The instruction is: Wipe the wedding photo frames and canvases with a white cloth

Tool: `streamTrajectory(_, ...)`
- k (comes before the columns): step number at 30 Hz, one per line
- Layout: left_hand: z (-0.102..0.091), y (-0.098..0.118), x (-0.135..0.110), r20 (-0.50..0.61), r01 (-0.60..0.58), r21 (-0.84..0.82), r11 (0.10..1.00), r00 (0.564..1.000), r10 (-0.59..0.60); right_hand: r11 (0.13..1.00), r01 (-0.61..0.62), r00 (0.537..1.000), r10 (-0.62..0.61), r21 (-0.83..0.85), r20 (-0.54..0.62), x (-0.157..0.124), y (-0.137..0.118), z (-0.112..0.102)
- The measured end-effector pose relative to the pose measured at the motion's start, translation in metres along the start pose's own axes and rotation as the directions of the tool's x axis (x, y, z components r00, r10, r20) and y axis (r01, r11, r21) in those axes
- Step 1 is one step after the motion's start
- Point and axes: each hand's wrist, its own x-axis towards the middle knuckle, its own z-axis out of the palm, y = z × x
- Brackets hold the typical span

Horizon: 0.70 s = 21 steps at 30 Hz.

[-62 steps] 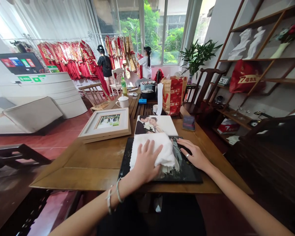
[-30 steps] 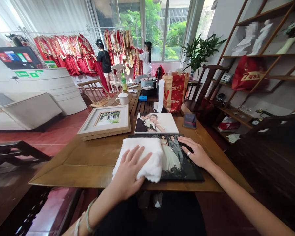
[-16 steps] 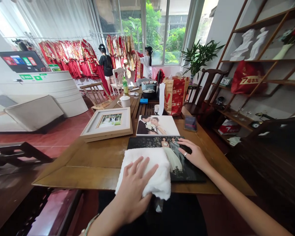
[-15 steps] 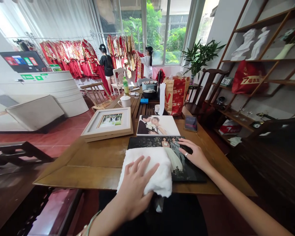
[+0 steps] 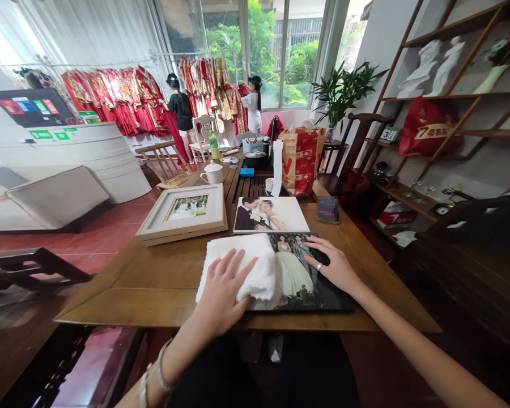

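My left hand [image 5: 225,289] lies with fingers spread flat on a folded white towel [image 5: 240,258]. The towel covers the left part of a dark-backed wedding photo panel [image 5: 295,272], which shows a couple in a white gown and a grey suit. Wearing a ring, my right hand [image 5: 334,266] rests with fingers stretched out on the panel's right side. Both hands are open; the left one presses on the towel from above. Just behind the panel lies a lighter wedding photo panel [image 5: 272,215].
Light wooden picture frames [image 5: 153,226] are stacked at the left on the wooden table [image 5: 123,283]. A small dark square item [image 5: 327,210] lies at the right. Farther back stand a white lidded cup [image 5: 212,173] and a red-and-tan paper bag [image 5: 304,161]. Two people stand by racks of red garments.
My left hand has slid the towel left and away from me, uncovering more of the white gown. My right hand stays on the panel's right side.
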Motion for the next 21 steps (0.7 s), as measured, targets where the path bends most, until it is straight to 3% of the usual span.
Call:
streamTrajectory(4,-0.01,0.011,-0.021,0.054,-0.036,-0.049,0.998,0.998,0.039,1.0,-0.005,1.0,0.005,0.008,0.005,0.0,0.001,0.001)
streamTrajectory(12,-0.016,-0.009,0.013,0.109,0.035,-0.026,0.999,0.993,-0.032,1.0,-0.008,1.0,0.008,0.02,-0.006,0.0,-0.001,-0.002)
streamTrajectory(21,-0.013,-0.001,0.011,0.111,0.061,0.006,0.998,0.992,-0.061,0.998,0.008,1.0,-0.007,0.062,-0.019,0.001,-0.003,-0.001)
